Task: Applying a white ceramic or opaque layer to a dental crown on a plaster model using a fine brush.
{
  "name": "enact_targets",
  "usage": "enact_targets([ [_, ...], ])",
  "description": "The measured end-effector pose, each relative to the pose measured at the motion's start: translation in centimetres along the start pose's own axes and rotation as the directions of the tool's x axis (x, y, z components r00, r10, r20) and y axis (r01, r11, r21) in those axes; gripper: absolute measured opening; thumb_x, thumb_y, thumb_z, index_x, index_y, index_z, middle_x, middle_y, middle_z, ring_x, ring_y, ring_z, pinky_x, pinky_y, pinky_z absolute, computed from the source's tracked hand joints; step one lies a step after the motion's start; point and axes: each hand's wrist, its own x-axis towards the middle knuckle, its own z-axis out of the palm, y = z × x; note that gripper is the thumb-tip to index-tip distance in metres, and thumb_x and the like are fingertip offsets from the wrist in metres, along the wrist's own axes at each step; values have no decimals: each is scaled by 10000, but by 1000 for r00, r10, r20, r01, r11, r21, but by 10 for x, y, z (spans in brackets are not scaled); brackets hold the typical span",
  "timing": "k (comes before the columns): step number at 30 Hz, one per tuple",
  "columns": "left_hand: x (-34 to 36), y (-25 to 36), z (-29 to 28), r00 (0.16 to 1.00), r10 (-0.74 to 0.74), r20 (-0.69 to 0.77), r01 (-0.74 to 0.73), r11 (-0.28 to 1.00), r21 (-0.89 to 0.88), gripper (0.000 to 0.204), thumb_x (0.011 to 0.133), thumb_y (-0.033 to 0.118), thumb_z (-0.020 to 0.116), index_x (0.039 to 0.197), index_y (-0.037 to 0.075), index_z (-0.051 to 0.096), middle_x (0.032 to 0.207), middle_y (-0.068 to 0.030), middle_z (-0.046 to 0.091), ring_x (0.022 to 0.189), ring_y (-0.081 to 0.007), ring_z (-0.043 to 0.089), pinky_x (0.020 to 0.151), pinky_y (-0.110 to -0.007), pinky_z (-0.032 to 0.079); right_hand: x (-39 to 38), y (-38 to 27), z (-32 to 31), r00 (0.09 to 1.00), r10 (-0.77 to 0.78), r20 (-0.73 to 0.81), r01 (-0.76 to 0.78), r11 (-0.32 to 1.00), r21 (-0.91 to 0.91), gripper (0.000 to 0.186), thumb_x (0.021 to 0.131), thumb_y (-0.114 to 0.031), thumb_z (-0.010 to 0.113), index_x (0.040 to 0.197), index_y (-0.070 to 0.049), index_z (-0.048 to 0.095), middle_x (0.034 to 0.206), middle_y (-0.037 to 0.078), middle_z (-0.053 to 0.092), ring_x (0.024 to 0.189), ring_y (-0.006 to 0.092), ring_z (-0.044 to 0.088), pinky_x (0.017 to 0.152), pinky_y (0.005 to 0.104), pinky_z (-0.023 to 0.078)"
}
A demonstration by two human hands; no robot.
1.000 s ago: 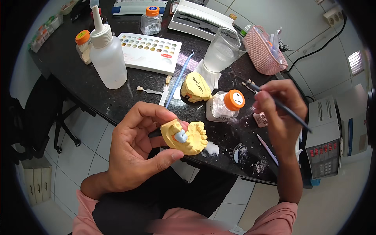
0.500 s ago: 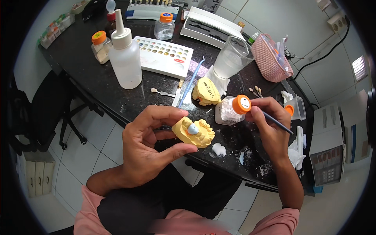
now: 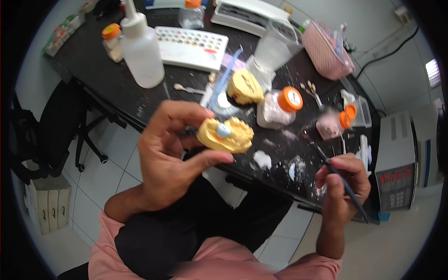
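My left hand [image 3: 163,163] grips a yellow dental cast [image 3: 238,140] between thumb and fingers, with a pale blue tooth-shaped piece [image 3: 222,130] on it. My right hand [image 3: 343,184] holds a thin dark-handled tool [image 3: 355,201] near the bench's front edge, its tip pointing up and forward. Between my hands, white material [image 3: 262,159] and pale blue scraps [image 3: 292,171] lie on the black worktop [image 3: 93,70]. Beyond them stand a jar of white powder [image 3: 273,115] with an orange cap and a pink-filled jar [image 3: 329,127]. A second yellow cast [image 3: 242,86] rests behind.
A squeeze bottle [image 3: 142,58], white palette [image 3: 186,46], glass of water [image 3: 275,46], blue instrument [image 3: 224,77] and pink basket [image 3: 329,53] occupy the back. An electronic unit [image 3: 394,177] stands right, a black chair [image 3: 60,126] left.
My right hand has dropped from beside the capped powder jar toward the front edge, still holding the tool, uncovering the pink jar. The left hand and cast sit slightly higher in the picture.
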Motion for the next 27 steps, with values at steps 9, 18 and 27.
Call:
enact_targets([
  [9,1,-5,7,995,93,-31,-89,990,108,532,678,-103,759,1120,-14,476,1123,-111,469,1014,-156,572,880,-289,554,-24,22,11,988,123,92,-128,990,55,157,748,75,633,888,40,570,796,122,619,658,99,580,586,197,466],
  [18,-4,-8,3,991,134,20,-135,981,137,525,662,-91,779,1071,10,466,1054,-96,474,961,-142,576,827,-263,561,-22,22,8,980,151,127,-151,989,-13,181,746,67,645,902,38,556,816,107,603,672,90,585,591,193,468],
  [27,-3,-6,1,990,134,47,-139,977,160,506,662,-88,780,1051,-9,466,1038,-118,478,951,-193,618,812,-297,588,-22,25,6,986,122,109,-130,989,69,191,752,80,639,936,44,603,832,125,602,696,108,595,589,200,471],
])
